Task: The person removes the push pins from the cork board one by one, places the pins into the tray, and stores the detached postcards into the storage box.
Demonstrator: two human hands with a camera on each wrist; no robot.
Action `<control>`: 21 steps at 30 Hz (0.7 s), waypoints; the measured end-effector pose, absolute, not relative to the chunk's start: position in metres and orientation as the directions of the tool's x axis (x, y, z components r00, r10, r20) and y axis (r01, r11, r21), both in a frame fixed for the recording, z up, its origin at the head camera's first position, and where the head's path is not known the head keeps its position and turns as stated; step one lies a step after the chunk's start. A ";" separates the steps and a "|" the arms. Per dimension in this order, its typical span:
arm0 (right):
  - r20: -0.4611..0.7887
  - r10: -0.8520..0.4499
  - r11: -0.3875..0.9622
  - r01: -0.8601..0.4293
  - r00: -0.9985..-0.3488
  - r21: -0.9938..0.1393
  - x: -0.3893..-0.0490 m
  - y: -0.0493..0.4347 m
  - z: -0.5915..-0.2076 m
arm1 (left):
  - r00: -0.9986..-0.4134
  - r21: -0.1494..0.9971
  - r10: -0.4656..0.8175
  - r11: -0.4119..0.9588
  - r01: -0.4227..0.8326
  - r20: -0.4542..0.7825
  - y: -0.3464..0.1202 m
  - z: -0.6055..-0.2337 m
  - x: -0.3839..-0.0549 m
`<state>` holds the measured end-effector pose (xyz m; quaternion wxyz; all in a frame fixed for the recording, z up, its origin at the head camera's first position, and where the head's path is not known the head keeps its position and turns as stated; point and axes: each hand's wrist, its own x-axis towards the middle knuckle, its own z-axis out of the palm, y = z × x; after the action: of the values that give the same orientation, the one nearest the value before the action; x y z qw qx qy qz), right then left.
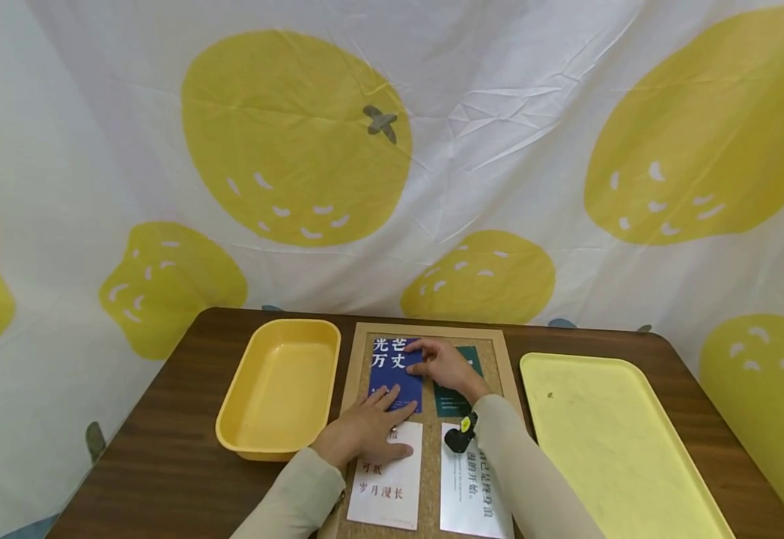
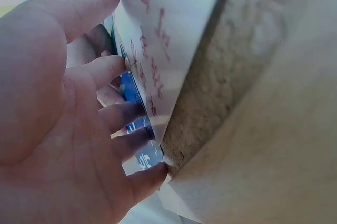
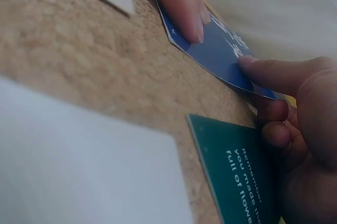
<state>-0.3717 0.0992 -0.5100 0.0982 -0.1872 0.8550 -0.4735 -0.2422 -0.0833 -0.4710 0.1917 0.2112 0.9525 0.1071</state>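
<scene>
A blue card (image 1: pixel 394 385) with large white characters lies at the upper left of a cork board (image 1: pixel 430 449). My right hand (image 1: pixel 447 364) pinches its right edge near the top corner; in the right wrist view the thumb (image 3: pixel 258 66) is on its face and curled fingers are at the edge. My left hand (image 1: pixel 368 430) lies spread out, fingertips touching the lower part of the blue card and palm over a white card with red characters (image 1: pixel 385 505). A dark green card (image 3: pixel 231 166) lies beside the right hand, partly hidden by it.
Another white card (image 1: pixel 459 494) lies at the board's lower right, under the right forearm. To the left of the board stands an orange-yellow basin (image 1: pixel 282 397); to the right lies a pale yellow tray (image 1: pixel 600 427). All are on a dark wooden table (image 1: pixel 183 419) before a lemon-patterned cloth.
</scene>
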 end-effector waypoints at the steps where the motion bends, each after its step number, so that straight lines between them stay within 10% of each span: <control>1: 0.006 -0.413 0.486 -0.225 -0.911 -0.845 -0.372 0.099 -0.510 | -0.838 0.281 0.441 0.890 0.360 -0.321 -0.083 -0.471 -0.242; 21: 0.005 -0.417 0.486 -0.227 -0.909 -0.844 -0.369 0.100 -0.509 | -0.860 0.257 0.424 0.898 0.358 -0.283 -0.080 -0.467 -0.239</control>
<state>-0.3690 0.0998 -0.5090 0.1004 -0.1880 0.8560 -0.4710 -0.2391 -0.0804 -0.4670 0.1682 0.2037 0.9595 0.0983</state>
